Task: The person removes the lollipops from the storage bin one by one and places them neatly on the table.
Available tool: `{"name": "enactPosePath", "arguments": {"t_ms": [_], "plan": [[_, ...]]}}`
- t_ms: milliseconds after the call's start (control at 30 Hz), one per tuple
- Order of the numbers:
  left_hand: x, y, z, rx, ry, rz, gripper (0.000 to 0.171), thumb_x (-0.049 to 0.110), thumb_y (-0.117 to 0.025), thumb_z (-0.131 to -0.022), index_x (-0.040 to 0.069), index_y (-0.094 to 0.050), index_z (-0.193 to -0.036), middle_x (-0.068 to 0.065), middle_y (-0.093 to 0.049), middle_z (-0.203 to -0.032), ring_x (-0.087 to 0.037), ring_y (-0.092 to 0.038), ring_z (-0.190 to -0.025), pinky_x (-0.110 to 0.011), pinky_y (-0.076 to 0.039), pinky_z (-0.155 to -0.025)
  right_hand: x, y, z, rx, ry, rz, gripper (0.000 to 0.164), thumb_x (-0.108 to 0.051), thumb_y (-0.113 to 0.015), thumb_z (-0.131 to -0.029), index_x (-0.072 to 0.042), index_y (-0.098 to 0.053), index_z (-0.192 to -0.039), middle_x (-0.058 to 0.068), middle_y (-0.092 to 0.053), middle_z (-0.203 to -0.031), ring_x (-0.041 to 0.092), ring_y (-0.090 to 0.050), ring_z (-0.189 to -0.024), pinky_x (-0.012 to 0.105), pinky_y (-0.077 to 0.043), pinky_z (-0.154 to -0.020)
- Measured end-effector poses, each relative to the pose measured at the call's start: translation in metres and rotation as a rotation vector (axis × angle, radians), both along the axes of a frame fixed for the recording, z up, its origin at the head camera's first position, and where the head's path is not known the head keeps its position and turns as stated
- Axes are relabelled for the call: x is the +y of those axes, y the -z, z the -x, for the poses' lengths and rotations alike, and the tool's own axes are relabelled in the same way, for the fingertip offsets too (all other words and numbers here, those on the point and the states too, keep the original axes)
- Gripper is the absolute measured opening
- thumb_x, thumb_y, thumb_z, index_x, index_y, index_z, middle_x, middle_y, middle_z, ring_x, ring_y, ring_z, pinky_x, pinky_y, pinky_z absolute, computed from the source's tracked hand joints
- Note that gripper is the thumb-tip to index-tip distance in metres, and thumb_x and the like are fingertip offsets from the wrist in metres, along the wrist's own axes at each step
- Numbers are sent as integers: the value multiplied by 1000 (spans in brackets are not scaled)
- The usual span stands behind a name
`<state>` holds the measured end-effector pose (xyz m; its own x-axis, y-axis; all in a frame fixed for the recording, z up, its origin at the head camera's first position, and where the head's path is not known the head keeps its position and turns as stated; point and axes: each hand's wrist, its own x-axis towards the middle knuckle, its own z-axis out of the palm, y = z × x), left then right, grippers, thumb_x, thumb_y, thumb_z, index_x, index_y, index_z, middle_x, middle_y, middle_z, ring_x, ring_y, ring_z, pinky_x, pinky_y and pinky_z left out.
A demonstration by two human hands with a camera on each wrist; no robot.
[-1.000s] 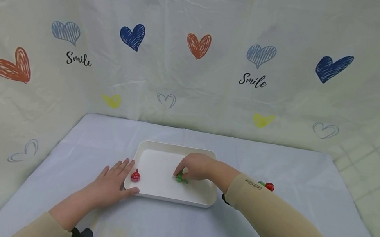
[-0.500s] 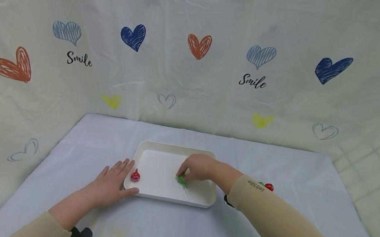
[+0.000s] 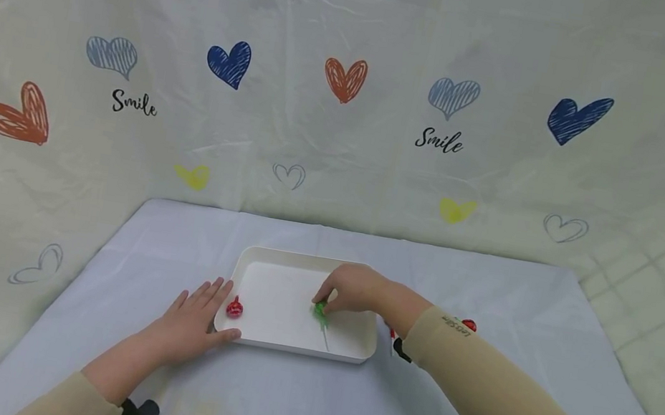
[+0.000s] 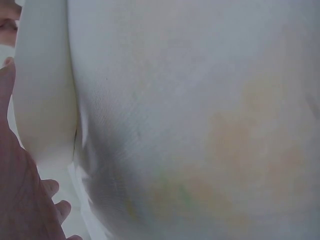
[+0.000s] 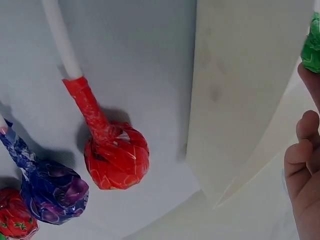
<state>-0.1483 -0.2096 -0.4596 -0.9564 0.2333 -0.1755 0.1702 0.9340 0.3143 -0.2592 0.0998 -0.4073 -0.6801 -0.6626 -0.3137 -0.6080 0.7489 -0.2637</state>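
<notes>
My right hand [image 3: 352, 289] pinches a green-wrapped lollipop [image 3: 319, 311] by its head, over the right half of a white rectangular tray [image 3: 281, 286]. The lollipop's white stick points toward the tray's front edge. At the right edge of the right wrist view, fingertips touch the green wrapper [image 5: 312, 50]. My left hand [image 3: 193, 322] rests with spread, straight fingers against the tray's left side, its thumb on the front left corner. Inside the tray near that hand lies a red lollipop [image 3: 234, 308], its stick hardly visible.
Right of the tray, outside it, lie a red lollipop [image 5: 117, 157], a dark blue and purple one [image 5: 55, 192] and a red one with green marks [image 5: 17, 215]. My right forearm hides most of them in the head view. A white cloth [image 3: 275, 402] covers the table.
The green lollipop has turned, so its stick now shows pointing to the front. My right hand has shifted slightly right and still pinches it. The left hand stays on the tray.
</notes>
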Motion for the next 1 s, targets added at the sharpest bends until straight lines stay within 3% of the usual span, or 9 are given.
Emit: {"name": "enactPosePath", "arguments": {"t_ms": [233, 400, 600, 800, 1000], "plan": [[0, -1, -1, 9, 7, -18, 105, 70, -58, -86, 8, -16, -159, -20, -17, -163, -41, -11, -149, -67, -6, -115, 9, -14, 2, -30, 32, 71, 27, -30, -78, -87, -31, -77, -114, -21, -71, -106, 14, -61, -113, 35, -46, -99], [-1, -2, -1, 9, 9, -17, 105, 70, -57, -86, 9, -14, -160, -19, -15, -164, -41, -10, -150, -67, -6, -115, 21, -19, 6, 0, 50, 105, 29, -32, -76, -88, -30, -75, -117, -21, -70, -108, 17, -62, -114, 35, -46, -98], [-3, 5, 1, 4, 3, -13, 105, 71, -57, -87, 10, -13, -160, -17, -14, -164, -39, -9, -150, -65, -5, -116, 40, -21, 9, 18, 64, 177, 28, -31, -75, -89, -27, -76, -117, -19, -70, -110, 20, -63, -108, 35, -49, -90], [0, -2, -1, -8, 1, -8, 105, 71, -57, -86, 10, -14, -160, -19, -14, -164, -41, -9, -150, -66, -5, -116, 59, -29, 7, 23, 143, 185, 28, -32, -75, -90, -29, -75, -118, -18, -68, -109, 15, -57, -90, 32, -49, -78], [-1, 0, -1, 13, 13, -13, 103, 69, -57, -88, 9, -14, -160, -20, -15, -163, -41, -11, -149, -66, -6, -115, 83, -33, 5, 42, 188, 189, 30, -32, -75, -89, -30, -74, -119, -13, -68, -108, 15, -54, -81, 30, -49, -67]]}}
